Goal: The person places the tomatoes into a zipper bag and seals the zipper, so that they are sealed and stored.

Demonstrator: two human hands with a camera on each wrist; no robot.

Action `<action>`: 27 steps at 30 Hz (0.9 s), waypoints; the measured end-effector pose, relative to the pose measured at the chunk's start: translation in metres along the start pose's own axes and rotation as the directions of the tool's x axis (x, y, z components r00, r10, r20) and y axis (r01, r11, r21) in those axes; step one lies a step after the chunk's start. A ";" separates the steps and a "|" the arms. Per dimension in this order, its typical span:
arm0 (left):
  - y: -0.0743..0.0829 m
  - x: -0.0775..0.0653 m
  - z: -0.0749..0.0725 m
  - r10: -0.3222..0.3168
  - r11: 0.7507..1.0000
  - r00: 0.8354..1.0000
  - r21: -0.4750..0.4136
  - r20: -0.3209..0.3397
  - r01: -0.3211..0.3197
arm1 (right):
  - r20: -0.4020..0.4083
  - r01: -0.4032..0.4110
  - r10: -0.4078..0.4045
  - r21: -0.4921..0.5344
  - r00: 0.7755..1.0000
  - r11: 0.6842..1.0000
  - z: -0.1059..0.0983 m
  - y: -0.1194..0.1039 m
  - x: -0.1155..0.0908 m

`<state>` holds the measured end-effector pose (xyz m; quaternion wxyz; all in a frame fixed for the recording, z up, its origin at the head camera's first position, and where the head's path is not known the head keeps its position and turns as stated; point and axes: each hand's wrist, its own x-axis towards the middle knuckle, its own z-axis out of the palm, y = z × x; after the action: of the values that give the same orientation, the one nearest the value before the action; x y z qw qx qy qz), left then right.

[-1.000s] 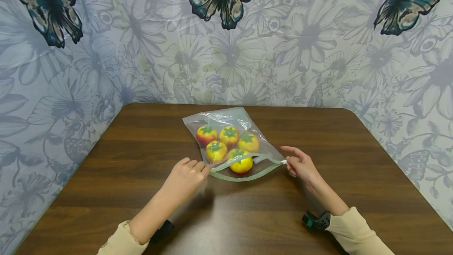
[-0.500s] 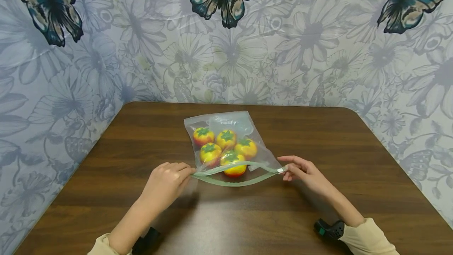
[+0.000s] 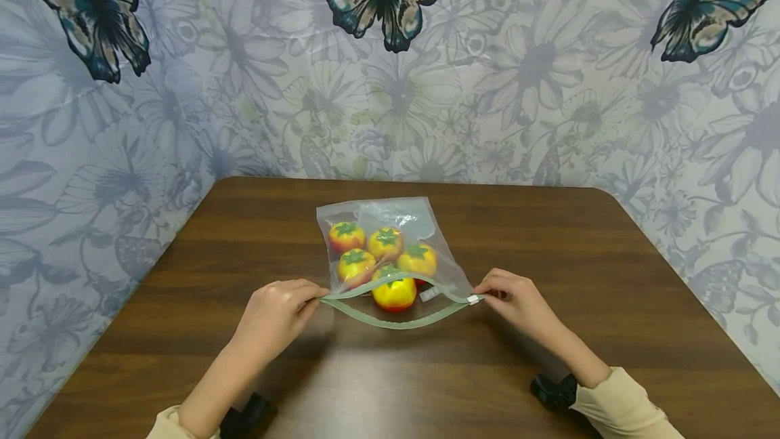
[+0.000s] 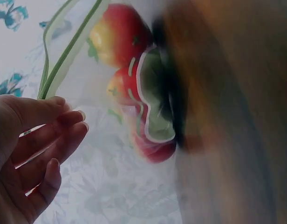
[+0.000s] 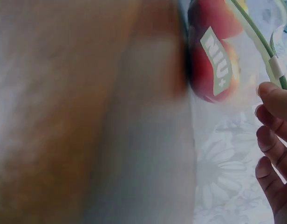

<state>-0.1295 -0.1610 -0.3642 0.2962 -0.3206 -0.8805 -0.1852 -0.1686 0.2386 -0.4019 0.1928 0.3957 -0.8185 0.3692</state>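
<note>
A clear zip bag [image 3: 405,215] with a pale green zip edge lies on the table, its mouth gaping toward me. Inside are several yellow-and-red round fruits [image 3: 385,244] with green star-shaped tops. My left hand [image 3: 274,317] pinches the left end of the zip edge between thumb and finger; the left wrist view shows the two green strips [image 4: 64,56] meeting there. At the opposite end, my right hand [image 3: 518,300] pinches the zip edge just beside the white slider [image 3: 472,299]. In the right wrist view, printed lettering [image 5: 217,60] shows on the bag over the red fruits.
The brown wooden table [image 3: 390,391] reaches back to a wall hanging [image 3: 402,100] printed with flowers and butterflies. Dark devices sit at both wrists, one by the right sleeve [image 3: 621,402]. Large parts of both wrist views are blurred.
The bag has come closer to me and slightly left. My left hand has moved left, drawing the mouth straighter across. The right hand has shifted a little down and now grips right at the slider's end.
</note>
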 end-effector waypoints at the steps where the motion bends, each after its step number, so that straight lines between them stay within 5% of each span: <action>1: -0.001 0.000 -0.002 -0.024 1.000 1.000 -0.011 0.007 0.024 | -0.001 0.001 -0.001 0.005 1.000 1.000 -0.002 -0.002 0.001; 5: -0.008 -0.003 -0.012 -0.137 0.986 0.988 -0.090 0.068 0.143 | 0.011 -0.037 0.037 0.018 0.999 0.999 -0.016 -0.015 0.006; 8: -0.010 -0.002 -0.016 -0.229 0.935 0.969 -0.257 0.091 0.245 | 0.044 -0.100 0.097 0.075 0.994 0.992 -0.024 -0.023 0.009; 10: -0.009 -0.001 -0.017 -0.292 0.851 0.951 -0.426 0.101 0.307 | 0.065 -0.146 0.137 0.155 0.988 0.977 -0.026 -0.026 0.010; 14: -0.006 0.005 -0.012 -0.407 0.591 0.906 -0.724 0.113 0.356 | 0.088 -0.227 0.209 0.358 0.974 0.906 -0.022 -0.031 0.012; 16: -0.003 0.008 -0.009 -0.464 0.505 0.881 -0.788 0.095 0.351 | 0.072 -0.229 0.219 0.418 0.973 0.879 -0.019 -0.035 0.013; 18: -0.001 0.011 -0.005 -0.524 0.481 0.850 -0.805 0.054 0.347 | 0.053 -0.226 0.226 0.426 0.973 0.876 -0.017 -0.038 0.014; 22: -0.001 0.015 0.001 -0.601 0.487 0.800 -0.797 -0.007 0.358 | 0.026 -0.224 0.233 0.404 0.972 0.887 -0.014 -0.039 0.015; 27: -0.006 0.014 0.008 -0.605 0.453 0.796 -0.829 -0.017 0.327 | 0.017 -0.190 0.197 0.354 0.980 0.916 -0.011 -0.036 0.013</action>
<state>-0.1450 -0.1547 -0.3627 0.1931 -0.1256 -0.6982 -0.6778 -0.1481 0.2262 -0.3706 0.0889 0.3376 -0.7717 0.5316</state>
